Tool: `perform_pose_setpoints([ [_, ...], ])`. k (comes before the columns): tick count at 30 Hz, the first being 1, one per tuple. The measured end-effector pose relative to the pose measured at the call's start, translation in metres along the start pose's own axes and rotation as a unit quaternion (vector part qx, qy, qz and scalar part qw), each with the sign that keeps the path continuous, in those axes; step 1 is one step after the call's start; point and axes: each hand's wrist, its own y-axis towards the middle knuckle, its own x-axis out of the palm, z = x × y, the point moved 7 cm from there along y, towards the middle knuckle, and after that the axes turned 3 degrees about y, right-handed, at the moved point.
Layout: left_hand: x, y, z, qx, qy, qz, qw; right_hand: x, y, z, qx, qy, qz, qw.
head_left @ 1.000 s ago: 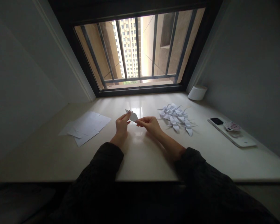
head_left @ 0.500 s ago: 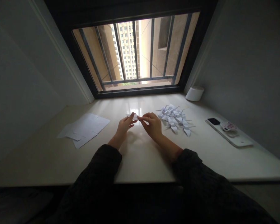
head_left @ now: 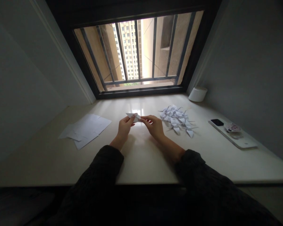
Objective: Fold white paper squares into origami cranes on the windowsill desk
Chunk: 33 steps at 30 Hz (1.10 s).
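A small piece of folded white paper [head_left: 137, 118] is held between my two hands above the middle of the counter. My left hand [head_left: 125, 128] pinches it with the thumb on top, and a pointed end sticks out to the left past the fingers. At its right end, the thumb and fingertips of my right hand [head_left: 154, 126] grip the paper. Its finer folds are too small to make out. Right of my right hand lies a cluster of several folded white paper cranes [head_left: 175, 117] with thin pointed ends.
Flat white paper sheets [head_left: 89, 127] overlap at the left of the pale counter [head_left: 143, 163]. On the right lies a phone [head_left: 233, 135] with a round grip on its back. A white cylindrical object [head_left: 197, 94] stands in the back right corner, beside the barred window [head_left: 141, 53].
The folded paper has turned in my hands, so more of its pointed left end shows. My left fingers have closed in more around it.
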Motion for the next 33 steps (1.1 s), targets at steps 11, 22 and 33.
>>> perform_pose_setpoints([
  [11,0.003,-0.001,0.001,0.022,0.004,-0.016,1.0,0.023,0.0,0.037,0.2,0.252,-0.036,0.946],
  [22,0.001,-0.001,0.001,0.015,0.001,-0.004,1.0,0.026,0.0,0.029,0.174,0.281,-0.063,0.942],
  [33,0.0,-0.001,-0.001,0.01,-0.069,0.015,0.997,0.033,0.003,0.035,0.169,0.326,-0.127,0.921],
])
